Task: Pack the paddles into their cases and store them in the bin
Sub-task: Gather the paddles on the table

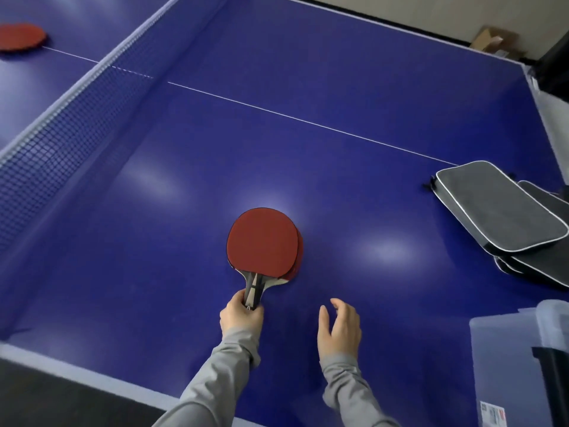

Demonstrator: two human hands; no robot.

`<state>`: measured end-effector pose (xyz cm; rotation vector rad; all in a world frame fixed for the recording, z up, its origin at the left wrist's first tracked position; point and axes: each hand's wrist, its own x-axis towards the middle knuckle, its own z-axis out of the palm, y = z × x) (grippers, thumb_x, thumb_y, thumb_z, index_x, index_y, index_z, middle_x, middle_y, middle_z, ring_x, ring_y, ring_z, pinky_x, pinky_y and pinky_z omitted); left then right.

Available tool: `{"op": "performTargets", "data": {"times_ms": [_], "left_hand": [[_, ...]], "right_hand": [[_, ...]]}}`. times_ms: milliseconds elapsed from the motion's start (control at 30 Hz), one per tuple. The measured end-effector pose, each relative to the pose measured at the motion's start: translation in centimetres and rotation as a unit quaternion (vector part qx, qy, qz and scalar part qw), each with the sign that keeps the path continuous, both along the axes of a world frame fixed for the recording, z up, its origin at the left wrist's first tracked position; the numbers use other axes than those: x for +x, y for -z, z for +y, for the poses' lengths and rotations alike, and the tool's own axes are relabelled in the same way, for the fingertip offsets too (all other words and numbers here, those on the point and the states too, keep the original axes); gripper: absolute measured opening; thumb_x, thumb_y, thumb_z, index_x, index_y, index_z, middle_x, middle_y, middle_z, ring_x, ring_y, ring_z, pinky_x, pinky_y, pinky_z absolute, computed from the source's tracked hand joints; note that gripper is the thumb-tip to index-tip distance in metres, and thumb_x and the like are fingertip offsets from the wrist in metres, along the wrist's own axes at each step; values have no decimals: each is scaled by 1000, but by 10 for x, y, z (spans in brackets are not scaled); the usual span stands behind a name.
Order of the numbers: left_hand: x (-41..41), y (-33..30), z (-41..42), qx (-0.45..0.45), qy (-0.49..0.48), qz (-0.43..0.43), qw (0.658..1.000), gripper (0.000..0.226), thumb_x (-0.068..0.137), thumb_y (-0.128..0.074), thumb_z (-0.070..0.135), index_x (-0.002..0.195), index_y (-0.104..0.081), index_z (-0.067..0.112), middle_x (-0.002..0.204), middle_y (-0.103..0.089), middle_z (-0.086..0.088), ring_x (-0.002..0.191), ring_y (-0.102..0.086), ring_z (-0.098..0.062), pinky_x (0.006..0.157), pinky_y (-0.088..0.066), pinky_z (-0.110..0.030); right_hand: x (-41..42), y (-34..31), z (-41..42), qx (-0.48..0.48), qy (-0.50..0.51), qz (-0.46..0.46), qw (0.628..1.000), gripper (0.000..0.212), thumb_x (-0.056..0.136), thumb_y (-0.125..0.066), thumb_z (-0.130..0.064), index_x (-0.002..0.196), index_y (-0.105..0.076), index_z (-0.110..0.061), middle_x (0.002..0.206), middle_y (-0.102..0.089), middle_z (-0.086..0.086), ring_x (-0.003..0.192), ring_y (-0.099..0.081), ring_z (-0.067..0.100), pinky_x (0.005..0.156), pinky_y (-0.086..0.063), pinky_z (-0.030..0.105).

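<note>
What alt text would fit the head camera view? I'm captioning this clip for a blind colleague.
A person's left hand grips the handles of stacked red paddles on a blue ping-pong table, the right hand open beside them. Grey cases and a clear bin sit at right; another paddle lies beyond the net.

Sleeves: long, plain grey, on both arms above the blue table (338, 87)
Cuffs: snug, bunched in soft folds at each wrist
Hands: left hand (241, 315) and right hand (340, 329) bare
</note>
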<state>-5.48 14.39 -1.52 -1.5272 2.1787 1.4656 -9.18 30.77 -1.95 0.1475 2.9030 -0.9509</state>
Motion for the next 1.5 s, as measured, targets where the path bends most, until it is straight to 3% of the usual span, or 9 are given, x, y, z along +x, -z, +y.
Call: {"op": "performTargets", "data": {"times_ms": [67,267,533,900,1000,1133,1500], "left_hand": [[9,-2,-4,4,-20,17,1000,18,73,-57,13,61,-48,24,51,-48,7,50,-43,-15,48,-36,-24],[38,-10,-37,3,-93,56,994,11,72,-61,15,69,-56,24,57,-53,6,53,-47,-15,49,-38,-22],[86,-14,-159,-57,-140,57,987,13,75,-64,15,73,-58,27,63,-60,-1,62,-56,-20,53,-40,-24],[140,1,-305,-91,-106,8,990,12,74,-69,17,79,-61,24,63,-59,1,71,-55,-25,67,-37,-30],[144,6,-318,-93,-79,4,993,14,73,-70,17,82,-61,23,68,-59,3,75,-55,-23,69,-38,-30],[146,12,-327,-131,-36,3,991,25,71,-75,11,94,-66,4,95,-48,-3,87,-51,-23,81,-38,-28],[151,13,-330,-154,23,5,988,45,69,-76,8,108,-57,-1,107,-52,-17,100,-53,-35,86,-41,-40]], "right_hand": [[-1,2,1,-4,-20,-4,1000,28,87,-60,-21,112,-59,-7,114,-61,7,106,-55,27,85,-41,41],[-2,2,-11,-17,-35,-17,999,27,89,-57,-20,113,-57,-7,114,-60,6,108,-53,26,90,-39,40],[17,0,-77,-28,-6,-1,1000,24,88,-58,-17,109,-58,-6,110,-61,8,107,-52,29,87,-39,41],[40,-3,-148,-17,45,48,998,22,88,-58,-12,106,-59,-1,106,-63,14,103,-55,35,86,-42,47],[46,-4,-156,-9,49,52,997,22,88,-57,-11,106,-59,2,106,-62,17,103,-54,37,85,-42,49],[51,-6,-164,2,49,46,998,23,89,-56,-12,107,-58,1,108,-62,17,105,-53,36,86,-43,49],[64,-3,-173,16,50,42,998,22,89,-56,-11,107,-59,1,108,-62,17,105,-53,36,85,-43,49]]}}
